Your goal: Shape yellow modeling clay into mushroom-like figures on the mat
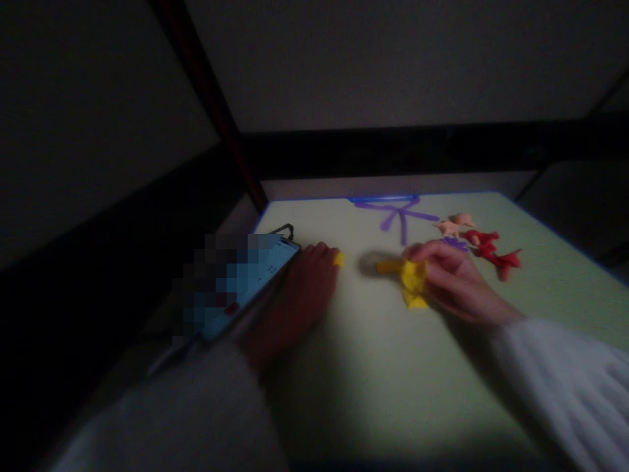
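My right hand (457, 278) pinches a yellow flower-like piece (413, 275) with ruffled edges, just above the table. A short yellow stick (387, 267) juts from it to the left. My left hand (314, 272) rests on the table with its fingers curled, next to the phone or tablet. A small yellow bit (339, 259) shows at its fingertips, and most of what lies under those fingers is hidden. Blur and dim light keep me from telling what the yellow pieces are made of.
A tilted lit screen (248, 288), partly pixelated, stands left of the table (354, 380). Purple strips (403, 216) lie near a blue bar (386, 198) at the far edge. Red pieces (491, 252), pinkish pieces (449, 227) and a purple piece (455, 244) sit beyond my right hand.
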Demonstrator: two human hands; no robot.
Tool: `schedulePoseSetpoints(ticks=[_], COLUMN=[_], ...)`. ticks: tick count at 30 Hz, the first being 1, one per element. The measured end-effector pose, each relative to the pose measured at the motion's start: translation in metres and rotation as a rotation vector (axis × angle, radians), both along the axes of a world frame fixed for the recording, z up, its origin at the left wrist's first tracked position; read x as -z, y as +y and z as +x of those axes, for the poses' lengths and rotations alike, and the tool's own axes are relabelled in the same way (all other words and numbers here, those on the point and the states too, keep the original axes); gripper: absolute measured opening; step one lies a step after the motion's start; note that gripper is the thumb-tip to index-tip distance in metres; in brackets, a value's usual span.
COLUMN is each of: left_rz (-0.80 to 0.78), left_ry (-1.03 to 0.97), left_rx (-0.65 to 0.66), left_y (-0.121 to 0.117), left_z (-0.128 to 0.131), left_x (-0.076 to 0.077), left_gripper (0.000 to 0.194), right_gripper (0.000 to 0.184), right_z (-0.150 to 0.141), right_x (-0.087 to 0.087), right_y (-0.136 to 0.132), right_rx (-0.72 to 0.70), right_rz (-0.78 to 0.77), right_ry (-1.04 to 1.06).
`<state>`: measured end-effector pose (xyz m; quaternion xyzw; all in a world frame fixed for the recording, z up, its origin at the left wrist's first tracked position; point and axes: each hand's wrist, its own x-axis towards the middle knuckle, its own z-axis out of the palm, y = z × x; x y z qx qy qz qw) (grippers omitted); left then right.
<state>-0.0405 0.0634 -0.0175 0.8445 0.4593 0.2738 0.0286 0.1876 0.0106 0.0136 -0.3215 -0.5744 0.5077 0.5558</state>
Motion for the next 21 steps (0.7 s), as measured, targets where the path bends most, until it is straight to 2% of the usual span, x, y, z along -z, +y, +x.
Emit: schedulePoseSetpoints(ticks=[2, 5, 7, 9, 11, 13, 16, 19, 21], left_rz=[0.016, 0.098, 0.126, 0.078, 0.022, -0.031, -0.196, -0.407, -0.476], left_ry=[0.06, -0.025, -0.156, -0.265, -0.344, -0.414, -0.604, -0.877, -0.974], left_rx=[-0.014, 0.035, 0.18, 0.352, 0.432, 0.417, 0.31, 0.207, 0.197], left_y=[0.003, -0.005, -0.018, -0.032, -0.044, -0.049, -0.047, -0.038, -0.033], left_z=[-0.003, 0.004, 0.013, 0.02, 0.025, 0.029, 0.031, 0.032, 0.032], left_x=[0.001, -0.004, -0.01, -0.016, -0.022, -0.025, -0.026, -0.024, -0.023], left_gripper=[0.026, 0.041, 0.048, 0.049, 0.049, 0.038, 0.018, 0.017, 0.018], right_gripper=[0.011, 0.009, 0.008, 0.009, 0.011, 0.012, 0.011, 0.012, 0.014], right_z=[-0.003, -0.008, -0.012, -0.016, -0.02, -0.022, -0.021, -0.014, -0.01], right_x=[-0.001, -0.002, -0.002, -0.002, -0.002, -0.001, 0.001, 0.004, 0.005], right_y=[-0.002, -0.005, -0.007, -0.01, -0.012, -0.014, -0.015, -0.014, -0.014], right_rx=[-0.073, -0.107, -0.063, 0.005, 0.062, 0.095, 0.111, 0.136, 0.14], right_rz=[0.04, 0.097, 0.118, 0.126, 0.13, 0.141, 0.183, 0.307, 0.415], right_ry=[-0.034, -0.103, -0.128, -0.13, -0.137, -0.151, -0.174, -0.273, -0.405])
